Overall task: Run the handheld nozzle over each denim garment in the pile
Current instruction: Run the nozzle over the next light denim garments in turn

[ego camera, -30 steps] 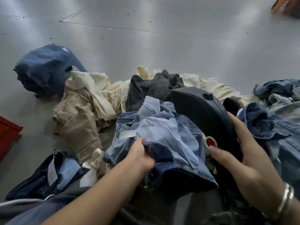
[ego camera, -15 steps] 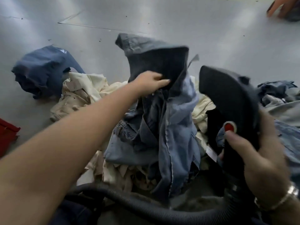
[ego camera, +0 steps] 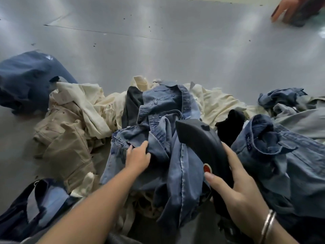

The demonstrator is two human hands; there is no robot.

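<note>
A pile of garments covers the metal table. In its middle lies a crumpled blue denim garment. My left hand rests on its folds, fingers spread over the cloth near the waistband. My right hand grips the black handheld nozzle, thumb just below its red button. The nozzle's head lies on the denim, pointing away from me. A darker denim piece sits at the right.
Cream and tan garments lie to the left, a navy bundle at far left, more dark denim at bottom left, pale denim at the right. Another person's hand is at the top right corner.
My left hand had the denim garment lifted high; it has come down and the garment now lies on the pile. The nozzle has dropped onto the cloth.
</note>
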